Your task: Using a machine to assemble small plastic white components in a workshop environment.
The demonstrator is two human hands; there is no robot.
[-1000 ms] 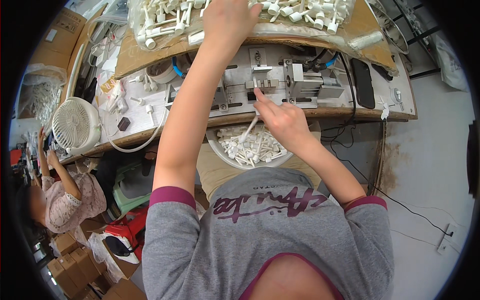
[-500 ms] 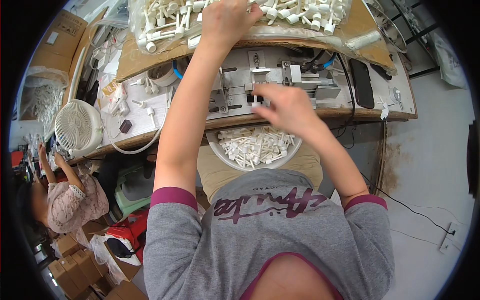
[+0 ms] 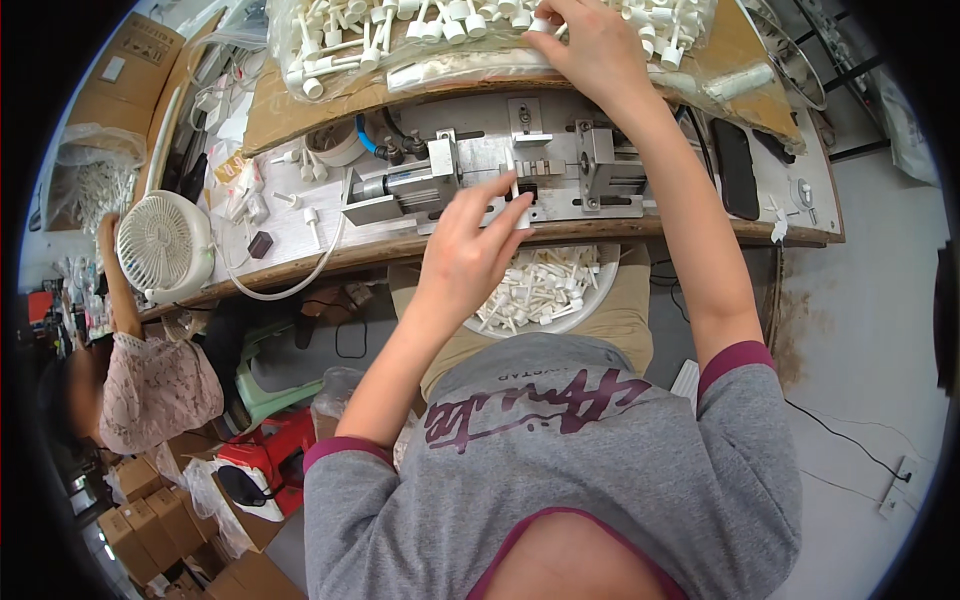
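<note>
My left hand (image 3: 468, 245) is at the metal clamping fixture (image 3: 470, 170) on the bench. Its thumb and fingers are closed on a slim white plastic stick (image 3: 514, 188), which stands at the middle of the fixture. My right hand (image 3: 598, 58) reaches over the heap of white plastic stick pieces with round caps (image 3: 460, 22) on the raised cardboard. Its thumb and forefinger pinch a white capped piece (image 3: 541, 26) at the heap's near edge. Below the bench edge, a round basin (image 3: 608, 285) on my lap holds many similar white pieces.
A white fan (image 3: 165, 245) stands at the bench's left. Loose white pieces, a small dark block (image 3: 260, 244) and a pale hose (image 3: 290, 300) lie beside it. A black phone (image 3: 735, 170) rests at the right. Another person (image 3: 160, 385) sits at the far left.
My left hand has come back from the heap to the fixture. My right hand has left the fixture and moved up to the heap.
</note>
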